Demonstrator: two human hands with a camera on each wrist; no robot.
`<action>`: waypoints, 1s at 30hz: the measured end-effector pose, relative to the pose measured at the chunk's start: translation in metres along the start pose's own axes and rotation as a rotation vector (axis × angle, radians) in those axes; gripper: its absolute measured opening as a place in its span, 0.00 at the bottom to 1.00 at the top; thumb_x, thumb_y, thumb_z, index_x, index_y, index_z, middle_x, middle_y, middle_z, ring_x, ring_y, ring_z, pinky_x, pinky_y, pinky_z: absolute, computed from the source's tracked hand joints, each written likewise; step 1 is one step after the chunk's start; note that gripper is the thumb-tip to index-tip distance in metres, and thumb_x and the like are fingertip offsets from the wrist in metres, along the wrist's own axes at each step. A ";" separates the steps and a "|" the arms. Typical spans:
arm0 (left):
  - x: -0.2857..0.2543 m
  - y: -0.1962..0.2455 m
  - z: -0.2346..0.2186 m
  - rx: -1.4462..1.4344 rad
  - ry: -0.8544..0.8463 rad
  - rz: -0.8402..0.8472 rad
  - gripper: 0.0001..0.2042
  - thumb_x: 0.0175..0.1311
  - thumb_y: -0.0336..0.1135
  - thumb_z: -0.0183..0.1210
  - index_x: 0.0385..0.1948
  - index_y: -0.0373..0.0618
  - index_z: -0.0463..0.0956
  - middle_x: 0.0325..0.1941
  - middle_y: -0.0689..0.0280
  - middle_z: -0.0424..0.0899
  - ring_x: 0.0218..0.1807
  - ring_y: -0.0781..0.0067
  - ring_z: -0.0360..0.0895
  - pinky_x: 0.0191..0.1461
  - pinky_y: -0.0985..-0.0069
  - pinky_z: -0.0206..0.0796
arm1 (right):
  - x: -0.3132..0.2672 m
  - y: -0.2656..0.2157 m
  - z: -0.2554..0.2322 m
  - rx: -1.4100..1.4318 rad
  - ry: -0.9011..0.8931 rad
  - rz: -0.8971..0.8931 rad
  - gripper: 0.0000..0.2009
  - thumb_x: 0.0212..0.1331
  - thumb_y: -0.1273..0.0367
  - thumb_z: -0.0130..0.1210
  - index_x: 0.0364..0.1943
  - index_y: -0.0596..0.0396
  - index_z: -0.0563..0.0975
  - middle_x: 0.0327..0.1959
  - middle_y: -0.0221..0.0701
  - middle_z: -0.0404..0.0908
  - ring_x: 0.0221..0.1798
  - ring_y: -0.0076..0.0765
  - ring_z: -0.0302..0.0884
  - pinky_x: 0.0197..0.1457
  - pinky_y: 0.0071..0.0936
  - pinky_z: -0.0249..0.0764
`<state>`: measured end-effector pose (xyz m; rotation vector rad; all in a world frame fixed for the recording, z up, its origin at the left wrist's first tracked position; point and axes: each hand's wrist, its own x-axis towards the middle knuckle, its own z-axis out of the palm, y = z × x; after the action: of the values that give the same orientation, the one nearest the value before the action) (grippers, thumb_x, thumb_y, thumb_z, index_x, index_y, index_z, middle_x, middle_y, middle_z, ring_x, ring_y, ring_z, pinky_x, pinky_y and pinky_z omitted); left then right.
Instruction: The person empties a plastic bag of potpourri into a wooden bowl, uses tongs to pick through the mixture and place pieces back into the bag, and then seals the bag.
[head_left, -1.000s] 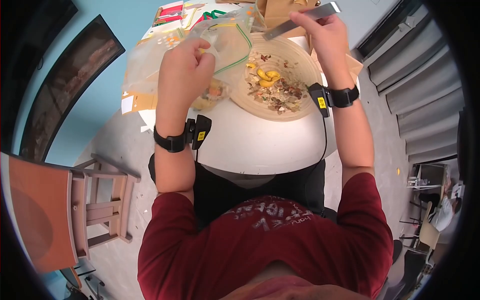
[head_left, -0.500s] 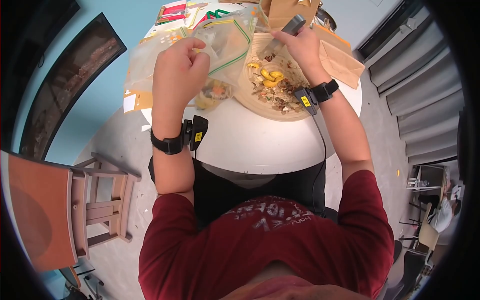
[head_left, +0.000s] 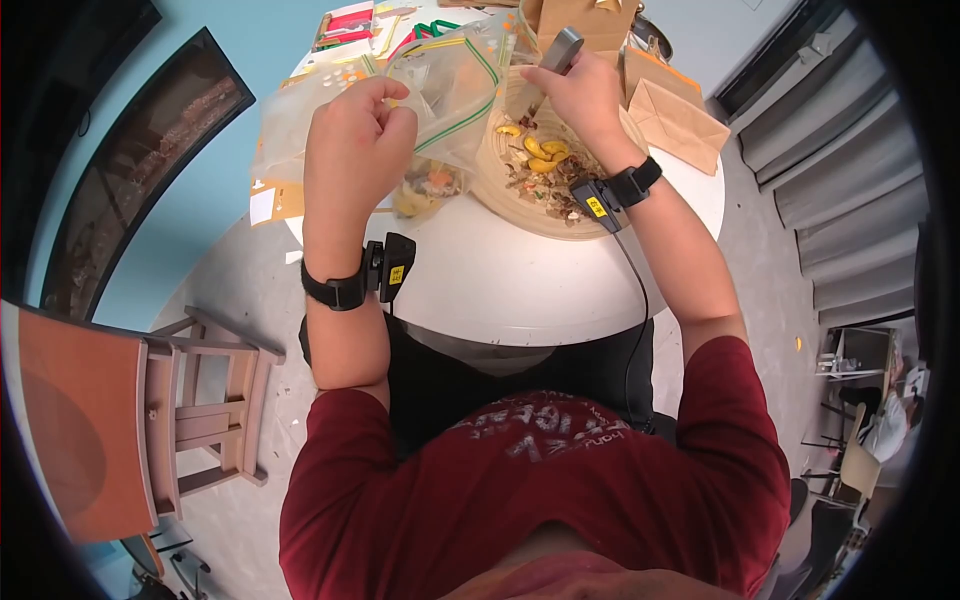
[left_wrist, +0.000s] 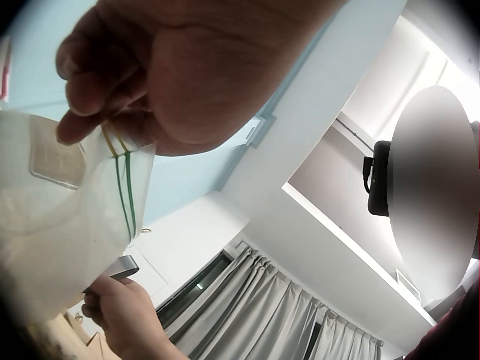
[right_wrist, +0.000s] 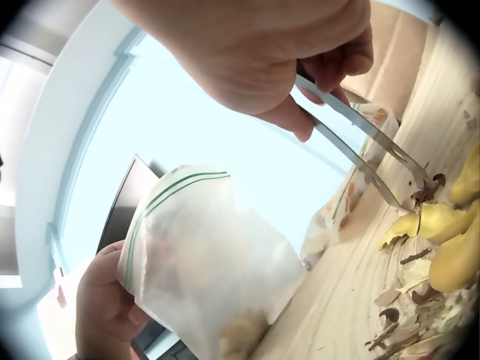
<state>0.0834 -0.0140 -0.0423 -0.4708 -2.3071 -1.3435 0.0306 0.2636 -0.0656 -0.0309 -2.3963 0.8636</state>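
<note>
Left hand (head_left: 355,130) pinches the zip bag (head_left: 450,90) open, some bits inside; right hand (head_left: 580,85) squeezes tongs (right_wrist: 360,142) onto scraps in the wooden bowl (head_left: 500,195) — plenty left.

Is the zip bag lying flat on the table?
No, the left hand holds the zip bag up by its rim above the table.

The head view looks steeply down; both wrist views look up close, sharing the zip bag (head_left: 455,85).
</note>
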 end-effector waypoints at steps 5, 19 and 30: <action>0.000 -0.001 -0.003 0.010 -0.027 -0.011 0.11 0.60 0.28 0.57 0.41 0.34 0.84 0.16 0.63 0.77 0.17 0.72 0.71 0.25 0.72 0.63 | -0.003 -0.004 -0.002 0.046 -0.026 0.034 0.19 0.51 0.59 0.75 0.34 0.61 0.84 0.29 0.42 0.87 0.32 0.45 0.87 0.41 0.37 0.80; -0.001 -0.003 0.006 0.019 -0.047 0.064 0.11 0.62 0.26 0.56 0.44 0.33 0.83 0.17 0.69 0.75 0.19 0.85 0.65 0.25 0.79 0.59 | 0.016 -0.005 -0.047 0.421 0.109 -0.080 0.12 0.56 0.68 0.74 0.38 0.62 0.86 0.35 0.31 0.89 0.35 0.22 0.82 0.41 0.23 0.76; 0.000 0.001 0.010 0.049 -0.049 0.091 0.11 0.61 0.26 0.56 0.42 0.33 0.83 0.16 0.68 0.73 0.20 0.83 0.64 0.26 0.77 0.58 | 0.013 -0.034 -0.073 1.078 0.017 -0.044 0.09 0.57 0.71 0.73 0.39 0.59 0.86 0.36 0.27 0.88 0.29 0.16 0.69 0.37 0.22 0.68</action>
<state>0.0818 -0.0051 -0.0462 -0.5919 -2.3224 -1.2423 0.0649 0.2819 0.0063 0.4217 -1.6248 1.9750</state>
